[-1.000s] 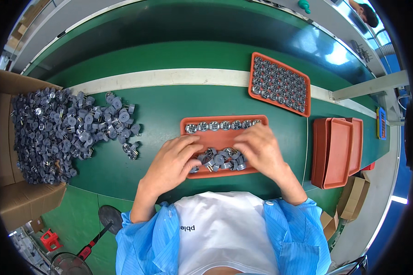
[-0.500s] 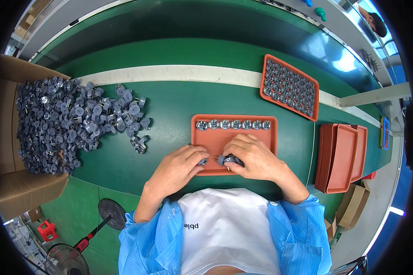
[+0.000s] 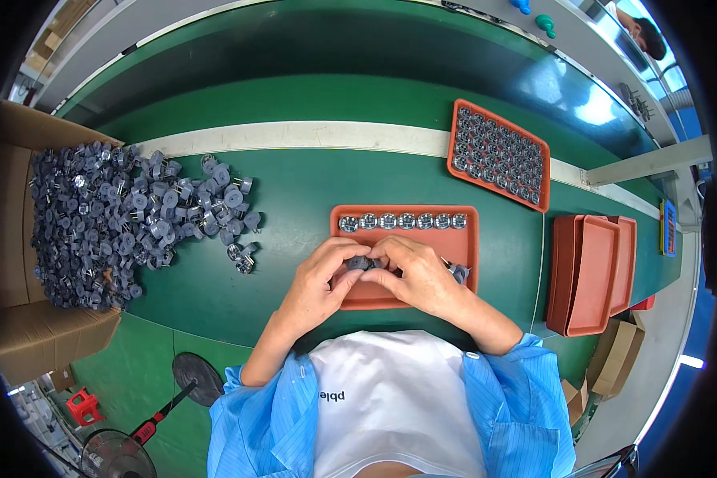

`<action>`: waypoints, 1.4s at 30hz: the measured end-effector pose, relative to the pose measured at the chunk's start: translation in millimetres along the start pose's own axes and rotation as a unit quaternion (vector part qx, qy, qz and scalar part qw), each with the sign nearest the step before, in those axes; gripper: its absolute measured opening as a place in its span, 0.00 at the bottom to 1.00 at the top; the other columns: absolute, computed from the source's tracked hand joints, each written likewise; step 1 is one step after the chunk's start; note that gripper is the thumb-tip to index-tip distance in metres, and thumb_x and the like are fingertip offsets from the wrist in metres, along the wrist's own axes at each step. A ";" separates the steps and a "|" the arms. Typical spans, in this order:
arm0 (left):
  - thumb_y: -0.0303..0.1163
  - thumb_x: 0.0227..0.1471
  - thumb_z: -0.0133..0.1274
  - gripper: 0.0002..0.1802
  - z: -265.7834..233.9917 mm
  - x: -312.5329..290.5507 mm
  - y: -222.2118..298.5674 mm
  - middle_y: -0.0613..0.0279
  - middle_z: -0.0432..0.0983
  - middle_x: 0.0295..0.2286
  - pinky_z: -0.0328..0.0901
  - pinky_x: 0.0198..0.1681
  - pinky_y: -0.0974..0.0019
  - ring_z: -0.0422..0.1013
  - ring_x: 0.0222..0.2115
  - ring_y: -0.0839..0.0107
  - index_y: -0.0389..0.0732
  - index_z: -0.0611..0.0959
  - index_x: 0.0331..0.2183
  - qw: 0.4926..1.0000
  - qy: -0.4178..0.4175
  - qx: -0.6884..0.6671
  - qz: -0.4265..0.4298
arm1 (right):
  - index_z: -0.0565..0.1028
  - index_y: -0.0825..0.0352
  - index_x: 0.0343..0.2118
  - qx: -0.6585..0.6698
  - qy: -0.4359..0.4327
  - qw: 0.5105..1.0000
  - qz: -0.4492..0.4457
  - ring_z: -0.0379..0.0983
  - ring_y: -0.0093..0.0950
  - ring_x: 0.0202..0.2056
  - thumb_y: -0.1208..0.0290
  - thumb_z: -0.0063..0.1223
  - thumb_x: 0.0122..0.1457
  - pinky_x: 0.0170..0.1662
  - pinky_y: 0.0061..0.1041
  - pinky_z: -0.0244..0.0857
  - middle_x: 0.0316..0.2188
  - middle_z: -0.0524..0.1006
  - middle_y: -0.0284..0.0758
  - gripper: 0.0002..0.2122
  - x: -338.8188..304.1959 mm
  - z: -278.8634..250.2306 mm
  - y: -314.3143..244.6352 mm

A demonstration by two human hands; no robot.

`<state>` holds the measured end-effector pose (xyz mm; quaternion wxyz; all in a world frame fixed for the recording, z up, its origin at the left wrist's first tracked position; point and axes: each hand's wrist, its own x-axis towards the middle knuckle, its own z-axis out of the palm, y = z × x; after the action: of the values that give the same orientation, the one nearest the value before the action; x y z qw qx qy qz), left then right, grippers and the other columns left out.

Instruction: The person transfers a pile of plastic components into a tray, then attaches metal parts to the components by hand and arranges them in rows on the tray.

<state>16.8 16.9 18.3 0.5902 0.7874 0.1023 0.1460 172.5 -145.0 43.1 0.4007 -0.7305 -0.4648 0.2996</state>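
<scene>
My left hand and my right hand meet over an orange-red tray. Fingertips of both are closed on small grey round parts; how many they hold is partly hidden. Along the tray's far side runs a single row of round parts with shiny metallic tops. More grey parts lie in the tray just right of my right hand, which covers some of them.
A big heap of grey parts spills from a cardboard box at left. Back right, a second tray is filled with rows of parts. Stacked orange-red trays stand at right. A fan is at lower left.
My hands were apart over the tray and have come together at its middle. The right moved left with grey parts; grey parts now show to its right.
</scene>
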 end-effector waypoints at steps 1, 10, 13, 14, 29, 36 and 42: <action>0.13 0.54 0.61 0.26 0.9 0.3 -5.3 0.54 0.78 0.49 0.77 0.46 0.59 0.79 0.45 0.55 0.38 0.82 0.54 0.999 -0.003 0.034 0.020 | 0.78 0.73 0.42 0.001 0.031 0.998 -0.055 0.82 0.50 0.40 0.75 0.66 0.63 0.42 0.46 0.76 0.39 0.82 0.47 0.09 0.9 3.2 5.9; 0.04 0.52 0.51 0.33 25.8 -0.3 -2.9 0.54 0.72 0.48 0.78 0.48 0.59 0.75 0.50 0.57 0.38 0.82 0.57 0.999 -0.020 0.047 0.012 | 0.81 0.73 0.41 -0.067 0.047 0.994 -0.070 0.83 0.45 0.39 0.81 0.62 0.63 0.41 0.40 0.78 0.36 0.84 0.45 0.05 -3.7 -3.5 17.2; 0.04 0.51 0.51 0.34 25.8 -1.6 -7.9 0.54 0.71 0.49 0.78 0.47 0.60 0.75 0.50 0.57 0.39 0.82 0.57 0.998 -0.006 0.061 0.021 | 0.81 0.73 0.40 -0.040 0.063 0.996 -0.050 0.83 0.46 0.39 0.82 0.62 0.63 0.43 0.40 0.77 0.36 0.84 0.45 0.04 -7.1 -4.4 20.4; 0.04 0.51 0.51 0.33 24.1 -1.6 -9.0 0.53 0.70 0.49 0.78 0.46 0.60 0.75 0.49 0.58 0.39 0.84 0.56 0.996 0.006 0.081 0.028 | 0.81 0.73 0.40 -0.041 0.064 0.996 -0.050 0.83 0.46 0.39 0.82 0.62 0.63 0.43 0.40 0.77 0.36 0.84 0.45 0.04 -8.0 -6.1 24.6; 0.19 0.47 0.68 0.15 12.3 -4.6 -21.7 0.60 0.80 0.43 0.69 0.45 0.56 0.77 0.44 0.57 0.42 0.89 0.40 0.944 0.052 0.300 0.128 | 0.84 0.67 0.30 -0.191 0.154 0.966 -0.084 0.77 0.39 0.35 0.75 0.71 0.51 0.40 0.39 0.74 0.30 0.79 0.36 0.05 -3.6 -7.5 27.3; 0.22 0.49 0.66 0.11 11.2 -6.4 -32.4 0.60 0.81 0.42 0.66 0.49 0.55 0.78 0.46 0.59 0.41 0.87 0.38 0.949 0.074 0.270 0.148 | 0.86 0.66 0.30 -0.222 0.109 0.963 -0.108 0.79 0.36 0.35 0.74 0.72 0.52 0.39 0.37 0.75 0.29 0.81 0.34 0.04 -8.5 -16.1 21.3; 0.29 0.47 0.71 0.11 16.4 -5.2 -22.2 0.65 0.81 0.42 0.61 0.50 0.55 0.78 0.49 0.62 0.45 0.86 0.34 0.923 0.100 0.342 0.146 | 0.88 0.64 0.32 -0.233 0.087 0.964 -0.096 0.79 0.34 0.36 0.73 0.72 0.52 0.40 0.35 0.76 0.30 0.81 0.32 0.05 -5.1 -9.3 26.7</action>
<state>17.9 6.7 -7.8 0.2443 0.9286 0.0888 0.2647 189.7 -159.1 25.0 0.2857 -0.7786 -0.5532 0.0784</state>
